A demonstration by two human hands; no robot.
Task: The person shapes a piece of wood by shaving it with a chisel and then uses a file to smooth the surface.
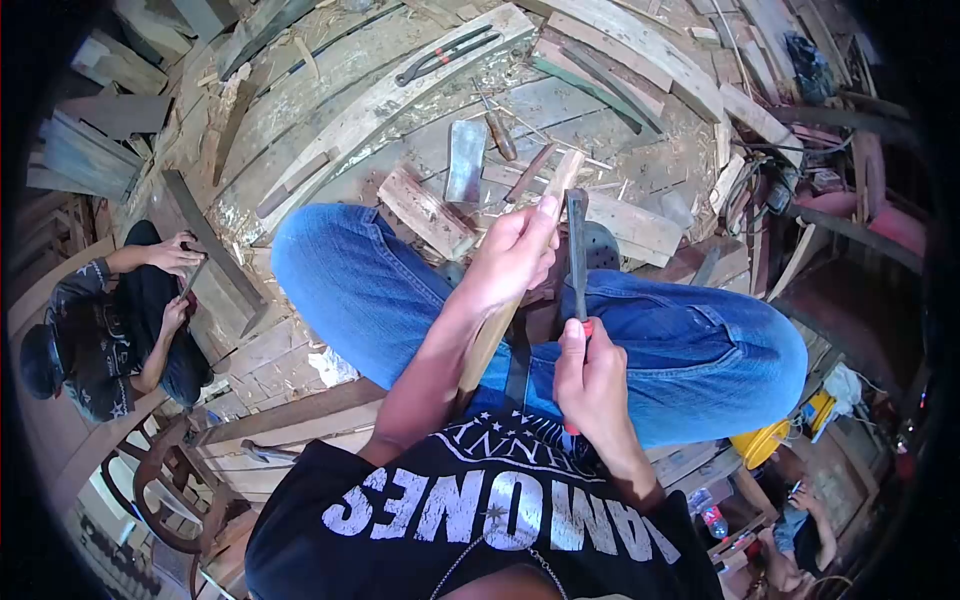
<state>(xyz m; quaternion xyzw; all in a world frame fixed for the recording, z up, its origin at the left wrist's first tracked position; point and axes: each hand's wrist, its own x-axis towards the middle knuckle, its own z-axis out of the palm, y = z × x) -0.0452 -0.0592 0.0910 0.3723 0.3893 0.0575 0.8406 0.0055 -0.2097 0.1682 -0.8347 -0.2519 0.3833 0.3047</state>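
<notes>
A long wooden strip (489,347) slants up from my lap, and my left hand (507,252) wraps round it, with its pale upper end (568,167) sticking out past the thumb. Just to the right, my right hand (592,382) grips the red handle of a chisel (577,262), a long steel bar pointing up and away from me. The chisel's far end overlaps the strip's upper end closely in this view. Both hands are over my crossed legs (690,350) in jeans. A dark strap-like piece (518,365) shows beneath the strip.
Ahead on the floor lie a wood block (427,212), a grey metal plate (466,160), a wooden-handled tool (500,135) and pincers (445,55) on a plank. A hammer (268,452) rests at lower left. One person (110,330) sits at left, another (797,530) at lower right.
</notes>
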